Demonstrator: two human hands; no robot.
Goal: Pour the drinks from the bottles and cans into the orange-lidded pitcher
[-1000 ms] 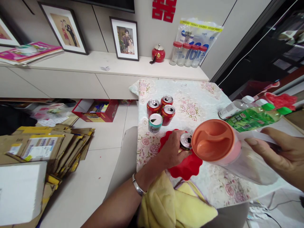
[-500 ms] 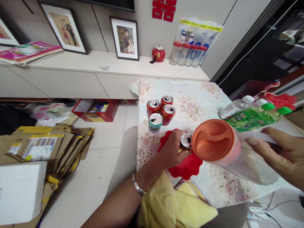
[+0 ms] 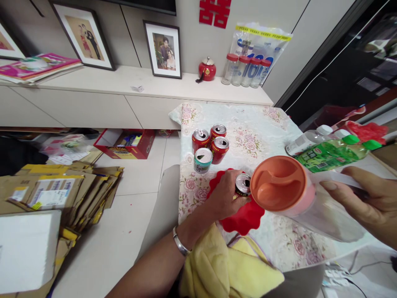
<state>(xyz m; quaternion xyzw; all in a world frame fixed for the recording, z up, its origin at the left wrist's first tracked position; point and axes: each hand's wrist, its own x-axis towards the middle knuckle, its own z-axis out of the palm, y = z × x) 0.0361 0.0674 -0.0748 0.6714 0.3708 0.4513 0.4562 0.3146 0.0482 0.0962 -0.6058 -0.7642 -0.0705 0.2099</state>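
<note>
My left hand [image 3: 228, 196] is wrapped round an opened drink can [image 3: 242, 183] over a red scalloped tray [image 3: 243, 219]. By its handle, my right hand [image 3: 366, 203] holds a clear pitcher [image 3: 331, 221] with an orange lid [image 3: 279, 183], tipped towards the can. The lid's edge is right beside the can's top; whether they touch, I cannot tell, and no liquid stream shows. Several opened cans stand beyond my left hand: red ones [image 3: 219, 150] and a teal-and-silver one [image 3: 203, 160]. A yellow cloth [image 3: 232, 269] lies at the near table edge, below my left wrist.
Green-capped bottles [image 3: 328, 155] and white-capped bottles [image 3: 305, 140] lie at the right of the flowered tablecloth [image 3: 245, 118]. A white cabinet [image 3: 173, 89] behind holds frames, a red pot [image 3: 206, 70] and glass jars [image 3: 241, 70]. Flattened cardboard [image 3: 74, 194] and a red box [image 3: 124, 145] are on the floor at left.
</note>
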